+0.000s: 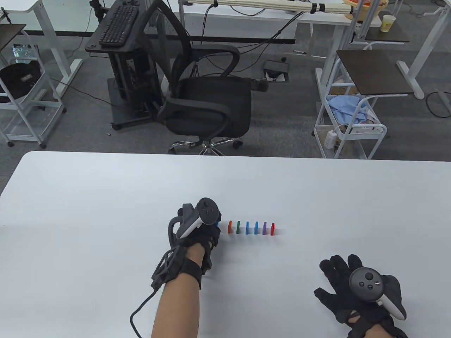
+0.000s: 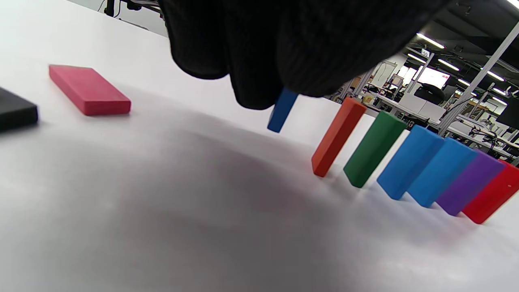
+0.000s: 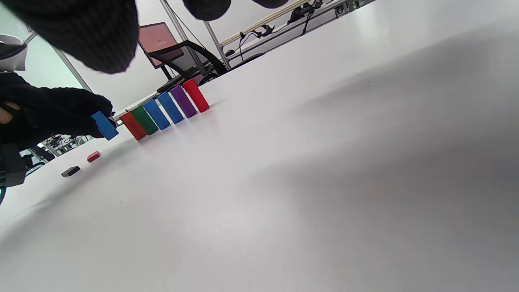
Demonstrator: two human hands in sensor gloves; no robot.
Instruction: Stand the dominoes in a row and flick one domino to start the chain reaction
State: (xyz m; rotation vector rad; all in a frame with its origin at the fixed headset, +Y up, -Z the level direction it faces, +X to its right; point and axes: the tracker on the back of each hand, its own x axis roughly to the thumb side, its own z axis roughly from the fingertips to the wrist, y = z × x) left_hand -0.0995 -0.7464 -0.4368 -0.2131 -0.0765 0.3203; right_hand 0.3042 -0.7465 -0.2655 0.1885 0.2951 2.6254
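Six dominoes stand in a row on the white table [image 1: 105, 211]: orange [image 1: 229, 227], green [image 1: 238, 227], two blue [image 1: 251, 227], purple [image 1: 264, 228], red [image 1: 272, 228]. My left hand [image 1: 213, 229] pinches another blue domino [image 2: 282, 110] upright by its top end, just left of the orange domino [image 2: 337, 137]. Whether its lower end touches the table I cannot tell. My right hand [image 1: 334, 278] lies flat on the table at the near right with fingers spread, holding nothing, well clear of the row.
A pink domino [image 2: 89, 90] and a black domino [image 2: 16, 110] lie flat on the table left of my left hand; they do not show in the table view. An office chair [image 1: 208, 102] and white carts stand beyond the far table edge.
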